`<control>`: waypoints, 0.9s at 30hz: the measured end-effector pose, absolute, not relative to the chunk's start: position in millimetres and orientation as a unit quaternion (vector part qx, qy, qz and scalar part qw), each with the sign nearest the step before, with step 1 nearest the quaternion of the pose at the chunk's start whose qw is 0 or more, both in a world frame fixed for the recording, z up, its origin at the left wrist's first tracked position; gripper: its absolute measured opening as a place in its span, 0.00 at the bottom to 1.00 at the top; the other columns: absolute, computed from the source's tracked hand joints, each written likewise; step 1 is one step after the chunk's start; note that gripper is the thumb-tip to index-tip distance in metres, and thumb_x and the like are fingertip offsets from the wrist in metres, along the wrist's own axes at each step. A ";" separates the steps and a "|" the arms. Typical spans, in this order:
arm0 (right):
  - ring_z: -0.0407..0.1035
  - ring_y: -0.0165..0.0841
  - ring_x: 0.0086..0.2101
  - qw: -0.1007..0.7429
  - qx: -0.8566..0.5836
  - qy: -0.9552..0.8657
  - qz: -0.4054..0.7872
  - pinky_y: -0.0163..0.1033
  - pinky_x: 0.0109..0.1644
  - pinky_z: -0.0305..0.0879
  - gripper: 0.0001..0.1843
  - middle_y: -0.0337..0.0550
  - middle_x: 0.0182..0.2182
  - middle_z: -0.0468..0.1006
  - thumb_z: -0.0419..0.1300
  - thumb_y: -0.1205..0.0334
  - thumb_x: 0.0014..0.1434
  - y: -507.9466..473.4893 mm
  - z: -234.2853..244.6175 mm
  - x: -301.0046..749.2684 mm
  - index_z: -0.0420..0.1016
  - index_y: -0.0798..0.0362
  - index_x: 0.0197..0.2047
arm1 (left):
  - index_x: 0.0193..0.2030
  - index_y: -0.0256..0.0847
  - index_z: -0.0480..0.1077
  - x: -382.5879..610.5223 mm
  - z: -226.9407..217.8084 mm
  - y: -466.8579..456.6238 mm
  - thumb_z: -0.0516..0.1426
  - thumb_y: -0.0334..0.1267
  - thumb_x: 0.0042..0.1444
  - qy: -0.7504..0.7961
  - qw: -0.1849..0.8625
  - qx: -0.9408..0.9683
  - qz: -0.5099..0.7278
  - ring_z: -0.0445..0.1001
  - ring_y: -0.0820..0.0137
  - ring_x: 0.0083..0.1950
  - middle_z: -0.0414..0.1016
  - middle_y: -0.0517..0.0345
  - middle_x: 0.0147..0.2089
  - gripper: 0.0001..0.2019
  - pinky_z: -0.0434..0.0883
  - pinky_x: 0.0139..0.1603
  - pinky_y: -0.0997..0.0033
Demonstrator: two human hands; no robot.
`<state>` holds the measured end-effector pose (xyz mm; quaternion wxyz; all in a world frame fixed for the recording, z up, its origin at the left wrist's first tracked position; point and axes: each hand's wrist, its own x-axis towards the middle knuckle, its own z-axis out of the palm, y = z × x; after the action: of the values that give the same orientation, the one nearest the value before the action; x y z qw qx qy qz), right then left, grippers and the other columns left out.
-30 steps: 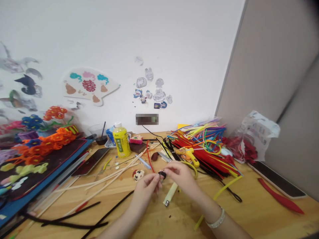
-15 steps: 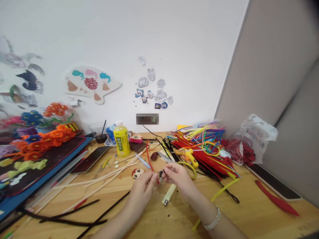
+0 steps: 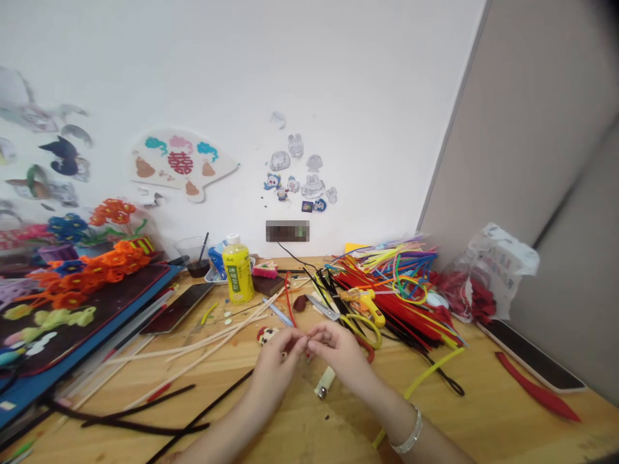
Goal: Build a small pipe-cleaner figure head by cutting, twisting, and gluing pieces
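Note:
My left hand (image 3: 279,362) and my right hand (image 3: 341,353) meet above the table, thumbs and fingertips pinched together. A red pipe cleaner (image 3: 289,303) runs down behind the left fingertips, where its end is hidden. Whatever small piece sits in the right fingers is covered by them. Just left of the left hand lies a little doll-like face (image 3: 265,335), partly hidden. A pale yellow lighter (image 3: 325,383) rests below the right hand. Behind the hands are scissors (image 3: 360,325) with yellow handles and a dark red oval piece (image 3: 300,303).
Bundled pipe cleaners (image 3: 387,290) and a yellow glue gun (image 3: 365,303) lie at back right. A yellow drink bottle (image 3: 238,270), a cup (image 3: 196,261) and a phone (image 3: 181,308) stand or lie at left. Pale sticks (image 3: 213,343) and black pipe cleaners (image 3: 145,425) cross the left side.
My fingertips have come together, covering the small dark piece seen between them before. The right hand has shifted left, and a red strip now shows beside it.

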<state>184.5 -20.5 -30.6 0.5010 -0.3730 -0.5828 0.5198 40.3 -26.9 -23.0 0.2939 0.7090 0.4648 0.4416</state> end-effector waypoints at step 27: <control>0.62 0.26 0.21 0.448 -0.420 -0.618 0.492 0.36 0.29 0.61 0.12 0.34 0.18 0.69 0.60 0.56 0.47 -17.6 -35.4 180.9 0.66 0.55 0.23 | 0.41 0.43 0.73 -28.8 -19.0 17.5 0.55 0.31 0.44 0.429 0.189 0.859 0.207 0.69 0.65 0.41 0.73 0.54 0.40 0.15 0.66 0.42 0.71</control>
<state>180.9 -17.6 -35.4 0.4475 -0.4198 -0.6178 0.4918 -28.8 17.5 -19.0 0.1892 0.8587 0.4288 0.2072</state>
